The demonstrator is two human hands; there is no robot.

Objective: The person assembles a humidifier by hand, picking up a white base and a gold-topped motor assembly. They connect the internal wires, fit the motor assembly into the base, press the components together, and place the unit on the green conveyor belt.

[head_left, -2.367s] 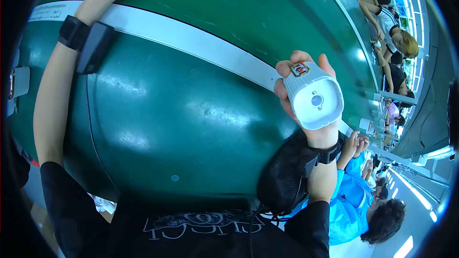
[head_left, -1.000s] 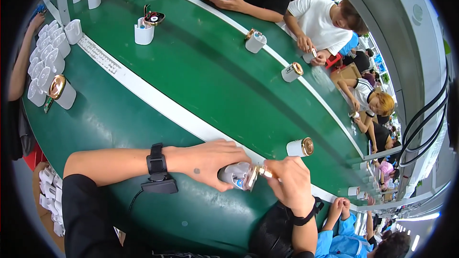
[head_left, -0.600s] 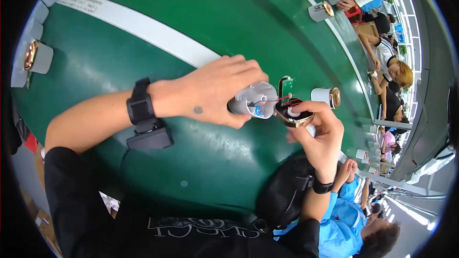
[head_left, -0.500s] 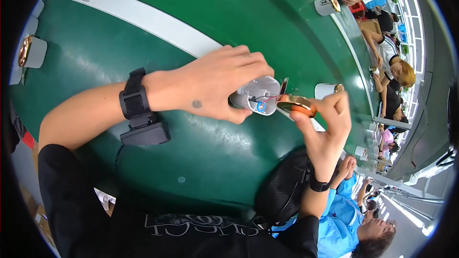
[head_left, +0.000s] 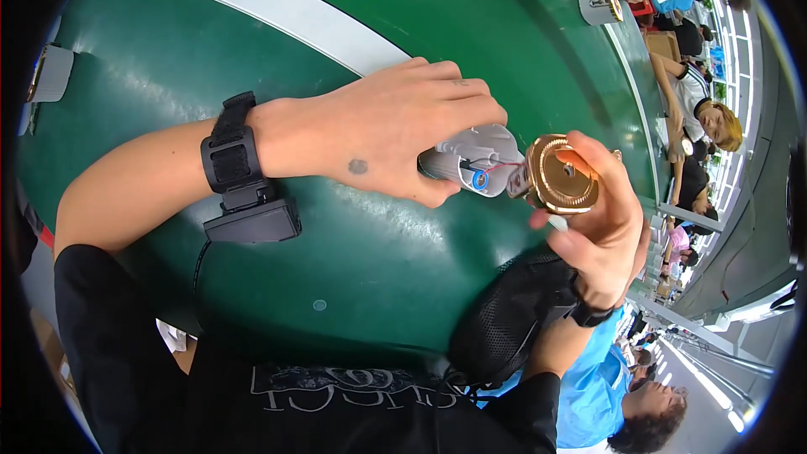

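Note:
My left hand (head_left: 395,130) grips a small grey plastic housing (head_left: 475,160) with a blue part and thin red wires at its open end. My right hand (head_left: 601,219) holds a round copper-coloured disc (head_left: 561,175) with its face against that open end. Both hands hover just above the green conveyor belt (head_left: 168,76). A black wrist strap with a small black box (head_left: 244,193) sits on my left wrist.
A white stripe (head_left: 277,13) runs across the belt. One grey housing (head_left: 50,71) lies at the far left edge, another (head_left: 601,8) at the far right. Other people sit along the belt's right side. A black mesh bag (head_left: 504,319) hangs at my waist.
The view has tilted down and closer onto my hands. My right hand has turned the copper disc to face the housing's open end; the left hand keeps its grip.

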